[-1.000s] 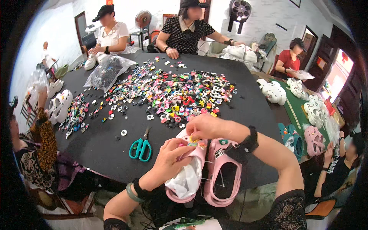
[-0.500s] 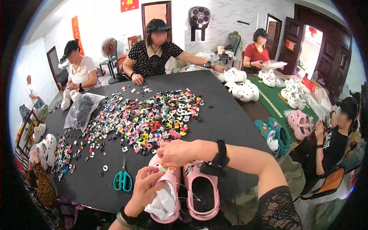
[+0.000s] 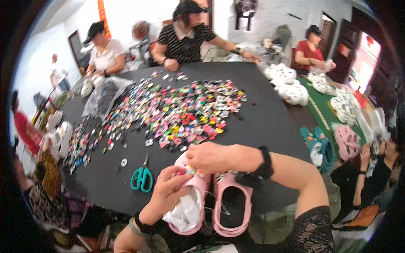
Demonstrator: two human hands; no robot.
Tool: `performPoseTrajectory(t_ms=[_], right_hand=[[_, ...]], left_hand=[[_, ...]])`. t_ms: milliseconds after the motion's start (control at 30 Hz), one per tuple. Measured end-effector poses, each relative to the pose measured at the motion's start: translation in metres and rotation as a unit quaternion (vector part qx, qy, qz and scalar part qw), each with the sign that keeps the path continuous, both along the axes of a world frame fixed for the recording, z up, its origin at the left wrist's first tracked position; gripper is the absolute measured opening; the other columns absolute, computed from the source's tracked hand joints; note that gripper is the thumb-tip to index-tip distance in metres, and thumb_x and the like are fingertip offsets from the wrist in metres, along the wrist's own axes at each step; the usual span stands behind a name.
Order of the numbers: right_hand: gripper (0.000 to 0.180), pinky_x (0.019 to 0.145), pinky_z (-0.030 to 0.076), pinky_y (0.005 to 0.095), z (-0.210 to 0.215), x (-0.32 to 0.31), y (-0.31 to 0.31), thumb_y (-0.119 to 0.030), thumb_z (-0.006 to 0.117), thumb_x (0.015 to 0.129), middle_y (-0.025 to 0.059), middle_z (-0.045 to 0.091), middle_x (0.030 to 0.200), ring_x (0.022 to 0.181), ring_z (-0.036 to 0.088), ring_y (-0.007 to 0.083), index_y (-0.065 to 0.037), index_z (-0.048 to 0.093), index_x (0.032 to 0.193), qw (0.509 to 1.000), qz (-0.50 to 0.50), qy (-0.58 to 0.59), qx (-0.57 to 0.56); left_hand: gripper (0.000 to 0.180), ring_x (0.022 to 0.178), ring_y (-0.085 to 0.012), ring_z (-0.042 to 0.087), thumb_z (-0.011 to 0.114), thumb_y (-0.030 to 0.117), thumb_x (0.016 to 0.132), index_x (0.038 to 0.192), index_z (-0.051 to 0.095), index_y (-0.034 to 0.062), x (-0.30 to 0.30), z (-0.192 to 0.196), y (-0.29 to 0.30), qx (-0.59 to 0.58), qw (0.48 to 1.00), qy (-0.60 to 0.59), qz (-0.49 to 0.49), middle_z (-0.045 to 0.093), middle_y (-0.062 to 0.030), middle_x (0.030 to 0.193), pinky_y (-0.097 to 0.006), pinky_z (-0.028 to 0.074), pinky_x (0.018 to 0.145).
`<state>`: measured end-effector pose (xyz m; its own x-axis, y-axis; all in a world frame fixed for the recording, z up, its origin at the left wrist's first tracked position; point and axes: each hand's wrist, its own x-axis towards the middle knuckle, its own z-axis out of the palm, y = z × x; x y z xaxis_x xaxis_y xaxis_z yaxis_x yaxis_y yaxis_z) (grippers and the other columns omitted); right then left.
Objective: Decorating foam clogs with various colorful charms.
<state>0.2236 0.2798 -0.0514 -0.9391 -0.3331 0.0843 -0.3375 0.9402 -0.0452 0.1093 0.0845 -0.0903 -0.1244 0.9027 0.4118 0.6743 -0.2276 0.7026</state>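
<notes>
Two pink clog shoes lie at the near edge of a black table (image 3: 270, 122). My left hand (image 3: 168, 189) grips the left pink clog (image 3: 190, 185), which is stuffed with white paper (image 3: 185, 211). My right hand (image 3: 209, 157) pinches a small colourful charm (image 3: 188, 170) against the top of that clog. The right pink clog (image 3: 231, 206) rests beside it, untouched. A black band is on my right wrist.
A wide spread of small colourful charms (image 3: 177, 114) covers the table's middle. Teal scissors (image 3: 141, 178) lie left of my hands. Clear plastic bags (image 3: 101, 95) sit far left. White clogs (image 3: 291, 90), teal clogs (image 3: 316, 147) and pink clogs (image 3: 346, 141) lie right. Several people sit around.
The view has swung, so the table and people shifted in frame. My hands stay on the left pink clog, the right hand pressing at its top.
</notes>
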Motion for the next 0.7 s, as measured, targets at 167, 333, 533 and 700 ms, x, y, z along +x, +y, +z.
performPoseTrajectory(t_ms=[167, 333, 533, 700], right_hand=[[0.013, 0.076, 0.047, 0.0368, -0.009, 0.006, 0.021, -0.014, 0.061, 0.079, 0.0142, 0.06, 0.086, 0.086, 0.057, 0.03, -0.003, 0.064, 0.086, 0.973, 0.007, 0.03, -0.23], [0.017, 0.082, 0.046, 0.0365, -0.001, 0.002, 0.015, -0.012, 0.061, 0.084, 0.0136, 0.06, 0.097, 0.093, 0.057, 0.0293, -0.003, 0.064, 0.098, 0.96, -0.029, -0.025, -0.276], [0.013, 0.072, 0.05, 0.0364, 0.009, 0.011, 0.002, -0.01, 0.064, 0.077, 0.0103, 0.062, 0.091, 0.089, 0.059, 0.0282, -0.004, 0.065, 0.089, 0.958, -0.097, 0.013, -0.27], [0.023, 0.076, 0.047, 0.0385, 0.014, 0.017, -0.002, -0.008, 0.064, 0.07, 0.0037, 0.059, 0.096, 0.099, 0.051, 0.0239, -0.008, 0.065, 0.094, 0.992, -0.042, 0.018, -0.117]], left_hand=[[0.041, 0.106, -0.0283, 0.051, 0.074, 0.011, 0.069, 0.109, 0.067, 0.015, 0.002, -0.003, 0.005, 0.023, 1.0, -0.008, -0.014, 0.055, -0.009, 0.112, -0.039, 0.04, 0.09], [0.045, 0.111, -0.0235, 0.049, 0.075, 0.0, 0.067, 0.11, 0.066, 0.0092, -0.002, 0.002, -0.002, 0.015, 1.0, 0.016, -0.012, 0.051, -0.0098, 0.117, -0.033, 0.042, 0.093], [0.042, 0.107, -0.0254, 0.054, 0.075, 0.004, 0.065, 0.106, 0.065, 0.0043, -0.001, -0.001, -0.006, 0.03, 0.999, -0.029, 0.017, 0.054, -0.0113, 0.116, -0.034, 0.046, 0.088], [0.038, 0.1, -0.0276, 0.059, 0.074, 0.008, 0.066, 0.102, 0.064, 0.0054, 0.004, 0.009, -0.001, 0.044, 0.997, 0.058, 0.037, 0.058, -0.0114, 0.108, -0.035, 0.049, 0.084]])
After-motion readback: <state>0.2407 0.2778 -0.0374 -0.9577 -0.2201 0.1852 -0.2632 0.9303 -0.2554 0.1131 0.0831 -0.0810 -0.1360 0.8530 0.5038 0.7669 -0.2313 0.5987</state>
